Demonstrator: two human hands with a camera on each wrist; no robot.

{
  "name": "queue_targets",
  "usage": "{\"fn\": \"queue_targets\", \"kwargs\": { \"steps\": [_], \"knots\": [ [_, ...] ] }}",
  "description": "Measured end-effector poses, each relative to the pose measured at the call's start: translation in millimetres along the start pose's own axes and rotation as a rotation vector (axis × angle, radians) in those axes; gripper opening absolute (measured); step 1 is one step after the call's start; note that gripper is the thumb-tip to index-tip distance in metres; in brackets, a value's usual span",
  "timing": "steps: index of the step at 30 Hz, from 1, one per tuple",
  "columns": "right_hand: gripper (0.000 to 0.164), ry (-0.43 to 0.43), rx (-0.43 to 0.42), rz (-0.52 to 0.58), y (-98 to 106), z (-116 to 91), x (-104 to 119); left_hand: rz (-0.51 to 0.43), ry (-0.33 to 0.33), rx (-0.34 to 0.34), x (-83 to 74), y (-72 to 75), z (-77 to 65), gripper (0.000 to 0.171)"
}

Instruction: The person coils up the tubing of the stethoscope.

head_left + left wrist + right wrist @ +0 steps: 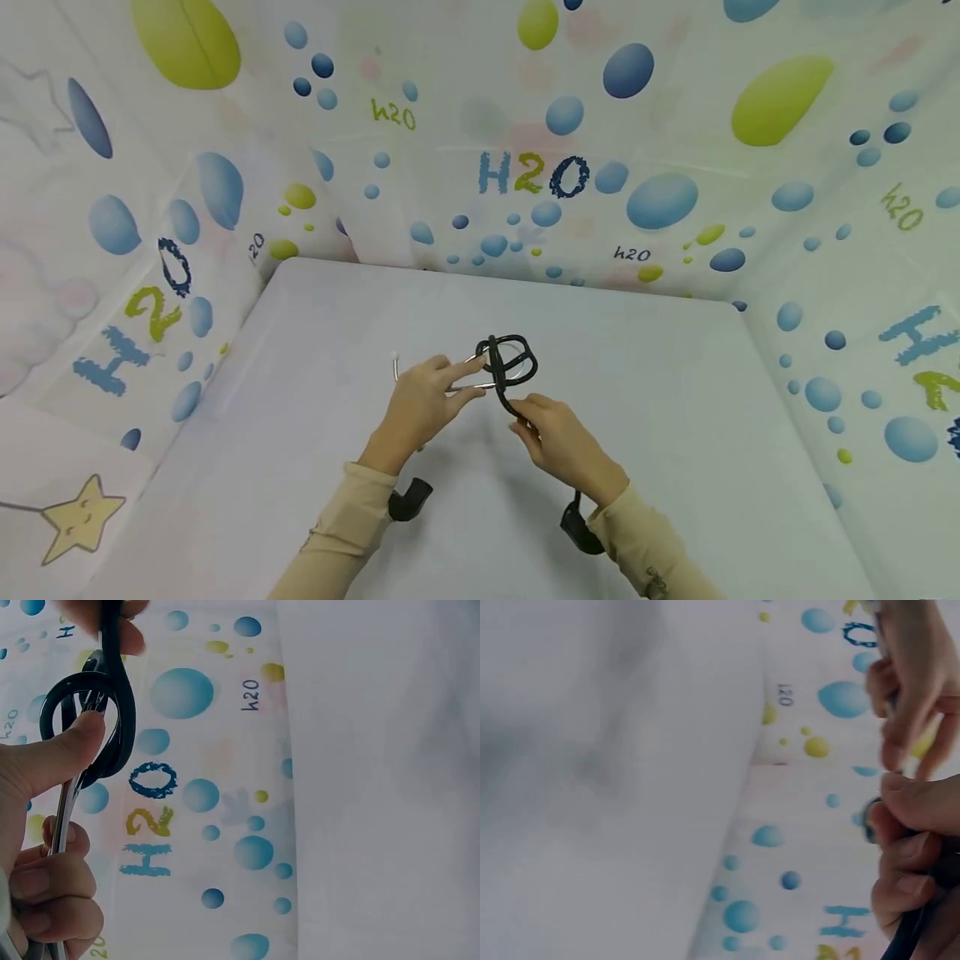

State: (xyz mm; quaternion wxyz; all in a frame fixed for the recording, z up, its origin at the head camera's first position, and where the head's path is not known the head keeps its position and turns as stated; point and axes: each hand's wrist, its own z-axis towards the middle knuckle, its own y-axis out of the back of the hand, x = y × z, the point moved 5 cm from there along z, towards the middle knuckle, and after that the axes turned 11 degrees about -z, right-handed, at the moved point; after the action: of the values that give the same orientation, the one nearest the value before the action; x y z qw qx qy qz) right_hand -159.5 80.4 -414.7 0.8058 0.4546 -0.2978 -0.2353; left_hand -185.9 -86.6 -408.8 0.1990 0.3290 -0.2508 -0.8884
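Note:
A stethoscope with coiled black tubing [535, 367] and thin silver ear tubes [467, 387] is held above the table. My left hand [426, 392] grips the ear tubes; the left wrist view shows the thumb on the metal stem [66, 806] near the black loop [127, 724]. One pale ear tip [395, 356] sticks out beyond the left hand. My right hand [562, 437] pinches the tubing just below the coil, and in the right wrist view its fingers [907, 881] curl round a dark length of tube [909, 930]. The chest piece cannot be made out.
A white-covered table [337, 308] lies beneath both hands. Patterned cloth walls [450, 100] with bubbles and lettering rise at the back and sides. Black wrist devices [410, 500] hang at both sleeves.

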Motion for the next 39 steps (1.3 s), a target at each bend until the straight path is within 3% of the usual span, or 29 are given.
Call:
{"fn": "queue_targets", "kwargs": {
  "steps": [3, 7, 10, 12, 18, 23, 27, 30, 34, 39],
  "knots": [
    [0.011, -0.023, 0.101, -0.106, 12.5, 8.0, 4.6, 0.040, 0.017, 0.005, 3.2, -0.8, -1.3, 0.038],
    [0.004, -0.091, 0.193, -0.160, 28.6, 16.6, 4.4, 0.098, 0.083, 0.040, 11.1, 0.2, -5.9, 0.038],
    [0.004, -0.076, 0.178, -0.185, 39.1, 23.0, 0.3, 0.090, 0.103, 0.074, 11.0, -0.7, -7.8, 0.039],
    [0.006, -0.034, 0.136, -0.184, 45.2, 28.1, -4.4, 0.071, 0.081, 0.101, 6.3, -2.2, -7.0, 0.040],
    [0.014, 0.087, 0.018, 0.007, 54.2, 43.2, -28.3, 0.028, -0.025, 0.177, -12.7, -4.1, -6.0, 0.041],
    [0.026, 0.011, 0.082, 0.283, 46.7, 52.4, -51.5, -0.051, -0.129, 0.211, -29.1, -3.9, -6.8, 0.038],
    [0.021, -0.083, 0.197, 0.539, 31.4, 51.2, -67.4, -0.102, -0.177, 0.187, -34.8, -0.9, -6.2, 0.037],
    [0.020, -0.108, 0.217, 0.638, 21.5, 45.5, -75.8, -0.154, -0.189, 0.152, -34.0, 2.3, -5.9, 0.039],
    [0.021, -0.135, 0.146, 0.639, 12.6, 38.7, -79.6, -0.198, -0.192, 0.081, -31.0, 6.6, -3.0, 0.042],
    [0.015, -0.204, 0.109, 0.580, 3.4, 30.0, -66.3, -0.168, -0.149, -0.040, -23.6, 14.6, 1.8, 0.042]
  ]
}}
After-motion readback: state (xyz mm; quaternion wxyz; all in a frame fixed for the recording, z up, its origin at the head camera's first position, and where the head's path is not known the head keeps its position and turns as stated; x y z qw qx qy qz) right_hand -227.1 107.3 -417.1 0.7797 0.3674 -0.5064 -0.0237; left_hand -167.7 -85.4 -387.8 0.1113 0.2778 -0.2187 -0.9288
